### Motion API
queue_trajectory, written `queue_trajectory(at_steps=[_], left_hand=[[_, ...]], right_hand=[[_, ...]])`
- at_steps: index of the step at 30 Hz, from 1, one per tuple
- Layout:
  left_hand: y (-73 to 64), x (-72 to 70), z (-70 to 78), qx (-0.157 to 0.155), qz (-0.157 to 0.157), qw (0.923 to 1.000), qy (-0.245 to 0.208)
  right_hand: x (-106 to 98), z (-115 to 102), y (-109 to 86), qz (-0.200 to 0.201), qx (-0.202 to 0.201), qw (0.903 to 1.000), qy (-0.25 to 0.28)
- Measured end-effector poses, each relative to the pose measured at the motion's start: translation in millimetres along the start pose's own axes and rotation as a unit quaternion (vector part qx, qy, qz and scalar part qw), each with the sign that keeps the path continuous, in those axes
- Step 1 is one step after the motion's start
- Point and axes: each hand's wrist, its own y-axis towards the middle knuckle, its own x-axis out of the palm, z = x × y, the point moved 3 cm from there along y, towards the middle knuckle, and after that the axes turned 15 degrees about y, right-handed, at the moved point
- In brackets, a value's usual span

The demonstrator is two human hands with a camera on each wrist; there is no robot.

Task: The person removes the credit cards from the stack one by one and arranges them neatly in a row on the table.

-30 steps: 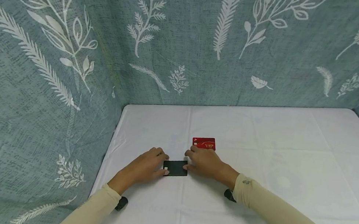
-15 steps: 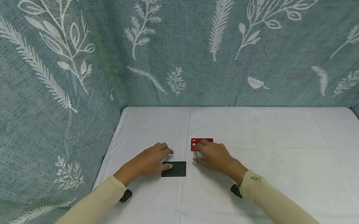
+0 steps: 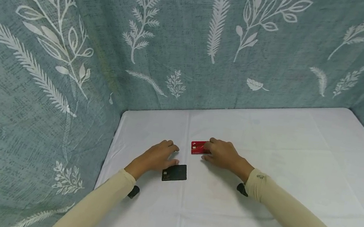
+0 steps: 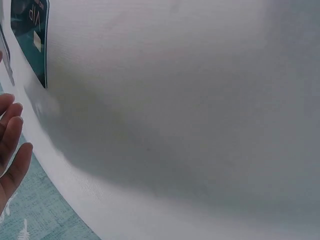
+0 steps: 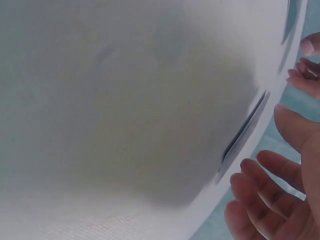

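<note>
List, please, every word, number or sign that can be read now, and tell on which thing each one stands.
"VIP": on the black card; its other print is too small or blurred to read.
Red card: corner mark and tiny print, too small to read.
Right sleeve: small dark mark, unreadable.

Black card [image 3: 175,173], red card [image 3: 198,148]
</note>
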Motion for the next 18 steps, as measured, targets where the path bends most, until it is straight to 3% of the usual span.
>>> queue_trajectory(at_steps=[6,18], left_hand=[[9.5,1.4,-0.4,-0.014,0.003,0.9999,-0.001],[25.8,2.4,2.3,-0.008,0.017,0.9997,0.017]], right_hand=[[-2.9,5.1,0.5,0.013,-0.004,0.9999,-0.003],[-6.9,12.2,5.0,0.039,-0.025,0.9983,-0.034]])
